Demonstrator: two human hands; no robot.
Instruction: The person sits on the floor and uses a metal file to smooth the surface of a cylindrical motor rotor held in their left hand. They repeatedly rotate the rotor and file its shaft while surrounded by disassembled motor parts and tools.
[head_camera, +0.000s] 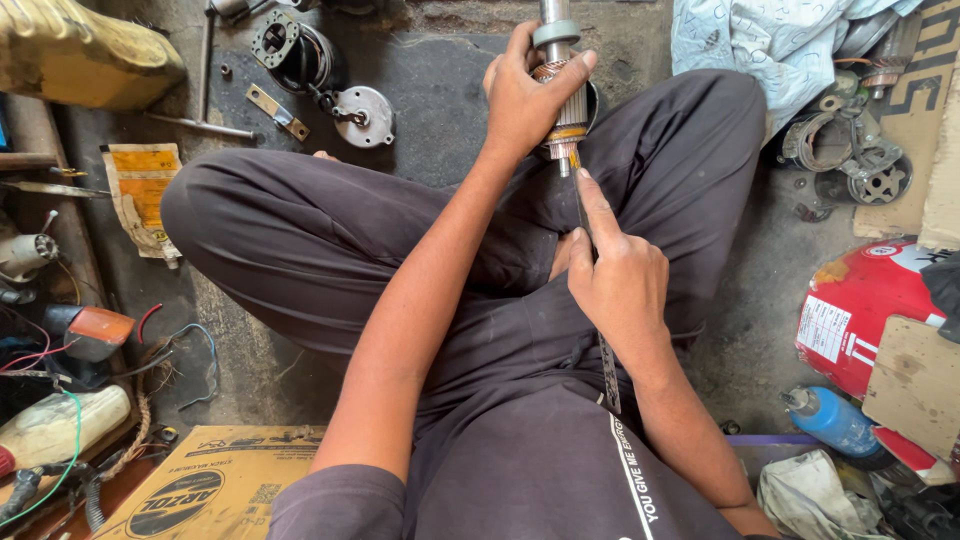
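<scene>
Gripping an armature (566, 95) upright over crossed legs, a person seated on a workshop floor works at its lower end. The left hand (527, 92) is wrapped tight round the copper-banded middle, with the steel shaft rising clear above the fist and the short stub showing just below it. The right hand (617, 272) pinches a thin blade (583, 205), forefinger laid along it, its tip touching the armature's bottom band. The work looks under way rather than finished: the blade is still engaged at the copper and nothing has been set down. Around the knees lie a motor housing (292, 50) and a round end cover (364, 115), well apart from the hands; a red cylinder (862, 300) lies to the right.
</scene>
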